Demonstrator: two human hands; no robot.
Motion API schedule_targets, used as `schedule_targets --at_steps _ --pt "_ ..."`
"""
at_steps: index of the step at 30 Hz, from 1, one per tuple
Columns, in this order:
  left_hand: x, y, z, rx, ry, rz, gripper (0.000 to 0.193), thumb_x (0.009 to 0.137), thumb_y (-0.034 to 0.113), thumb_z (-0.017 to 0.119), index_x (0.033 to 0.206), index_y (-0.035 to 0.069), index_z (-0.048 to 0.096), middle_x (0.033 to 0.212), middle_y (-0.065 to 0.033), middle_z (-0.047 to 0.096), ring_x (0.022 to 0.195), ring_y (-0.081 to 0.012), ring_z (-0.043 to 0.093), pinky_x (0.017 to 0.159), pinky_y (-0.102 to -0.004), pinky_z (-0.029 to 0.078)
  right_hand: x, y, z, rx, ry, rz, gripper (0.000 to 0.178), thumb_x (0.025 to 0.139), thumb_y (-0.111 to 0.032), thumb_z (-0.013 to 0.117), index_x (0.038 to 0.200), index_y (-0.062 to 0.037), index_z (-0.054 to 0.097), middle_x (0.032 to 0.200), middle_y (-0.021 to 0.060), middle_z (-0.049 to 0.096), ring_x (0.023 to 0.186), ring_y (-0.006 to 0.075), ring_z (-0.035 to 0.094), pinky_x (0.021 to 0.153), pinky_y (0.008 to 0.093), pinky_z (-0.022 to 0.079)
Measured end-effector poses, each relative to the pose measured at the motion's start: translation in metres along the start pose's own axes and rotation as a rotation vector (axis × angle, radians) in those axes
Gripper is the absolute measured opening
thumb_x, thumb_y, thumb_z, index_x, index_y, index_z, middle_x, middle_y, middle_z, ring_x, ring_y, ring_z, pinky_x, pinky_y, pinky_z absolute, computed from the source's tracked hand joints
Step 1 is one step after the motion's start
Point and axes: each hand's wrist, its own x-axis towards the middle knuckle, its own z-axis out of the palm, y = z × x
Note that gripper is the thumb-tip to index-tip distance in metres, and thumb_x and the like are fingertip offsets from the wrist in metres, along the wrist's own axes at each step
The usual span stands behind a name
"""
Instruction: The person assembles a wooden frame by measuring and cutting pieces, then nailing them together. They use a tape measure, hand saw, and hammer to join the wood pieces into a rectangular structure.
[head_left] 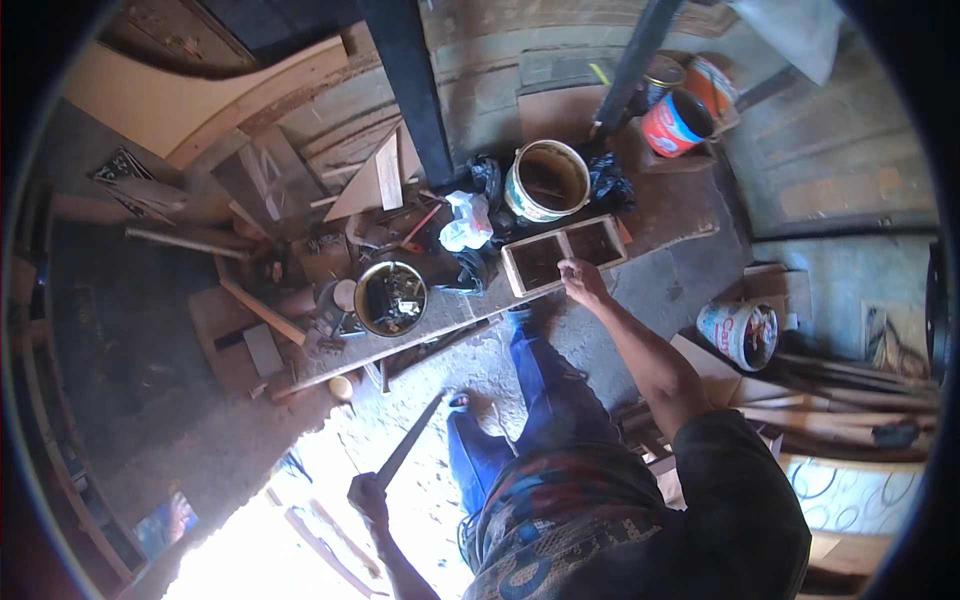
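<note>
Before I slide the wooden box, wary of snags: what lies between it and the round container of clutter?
A black plastic bag left of the wooden box, with a white bag beyond it, in the head view.

a low wooden bench carries an open, pale-walled bucket, with a crumpled white plastic bag and a black plastic bag on opposite sides of it. farther left sits a round tub of mixed small pieces, near a slim red tool. a red-and-blue bucket stands toward the back right; a white bucket lies tilted at the right. a dark post rises behind the bench, beside a triangular board.
</note>
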Motion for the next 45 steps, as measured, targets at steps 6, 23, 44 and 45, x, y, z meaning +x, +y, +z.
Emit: schedule_targets --at_steps 6,23,44,45 --pt "-0.02 0.016 0.043 -0.052 0.271 -0.107 0.038 0.098 0.03 0.054 0.092 -0.003 0.072 0.081 -0.0138 0.068 0.056 -0.0209 0.062 0.041 -0.031 0.047 0.06 0.01 0.016 -0.1 -0.16 -0.146 0.014 0.091 -0.009 0.062 0.098 -0.0099 0.074 0.094 0.0185 0.074 0.093 0.0366 0.071 0.082 0.0452 0.057" --pt "-0.056 0.034 0.08 -0.05 0.416 -0.11 0.036 0.098 0.031 0.054 0.09 -0.001 0.071 0.083 -0.009 0.066 0.067 -0.018 0.064 0.047 -0.0289 0.054 0.082 -0.015 0.045 -0.628 -0.523 -0.045 0.018 0.082 -0.014 0.066 0.098 -0.0072 0.071 0.104 0.0188 0.073 0.095 0.0389 0.073 0.08 0.0506 0.06" --pt "-0.048 0.002 0.074 -0.006 0.436 -0.02 0.041 0.098 0.039 0.059 0.095 -0.001 0.067 0.085 -0.0109 0.07 0.066 -0.0195 0.069 0.039 -0.0278 0.053 0.08 -0.007 0.0 0.314 -0.546 0.445 0.016 0.1 -0.019 0.066 0.108 -0.0059 0.064 0.091 0.0073 0.069 0.068 0.0125 0.069 0.054 0.0289 0.056" --pt "-0.047 -0.003 0.074 0.007 0.442 -0.01 0.04 0.098 0.039 0.059 0.095 -0.001 0.067 0.085 -0.011 0.07 0.066 -0.0197 0.069 0.04 -0.028 0.053 0.08 -0.009 -0.004 0.368 -0.563 0.482 0.016 0.1 -0.02 0.066 0.109 -0.0064 0.064 0.091 0.0067 0.069 0.067 0.0115 0.069 0.054 0.0278 0.056"
